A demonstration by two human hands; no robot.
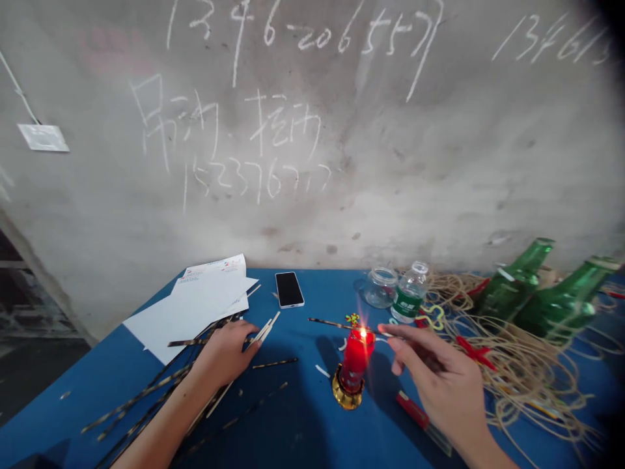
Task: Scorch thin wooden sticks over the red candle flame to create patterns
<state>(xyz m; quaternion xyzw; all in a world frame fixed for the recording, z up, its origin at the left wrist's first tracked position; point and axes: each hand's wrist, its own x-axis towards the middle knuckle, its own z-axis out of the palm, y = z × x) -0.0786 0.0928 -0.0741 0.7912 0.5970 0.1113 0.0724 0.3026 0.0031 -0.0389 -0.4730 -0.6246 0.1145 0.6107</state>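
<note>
My right hand (434,371) is closed in a pinch on the end of a thin dark mottled stick (328,322). The stick runs level to the left, across the flame of a red candle (355,361) on a gold base. On the left, my left hand (229,352) curls over several thin pale sticks (267,327), whose tips stick out past its thumb. Beneath and around that forearm lie longer dark mottled sticks (139,397). One short dark piece (275,363) lies between the left hand and the candle. The left fingertips are partly hidden.
White papers (195,306) and a phone (289,290) lie at the back of the blue table. A glass jar (381,288) and a plastic bottle (410,296) stand behind the candle. At right are green bottles (512,280), tangled cord (532,391) and a red-handled knife (415,410).
</note>
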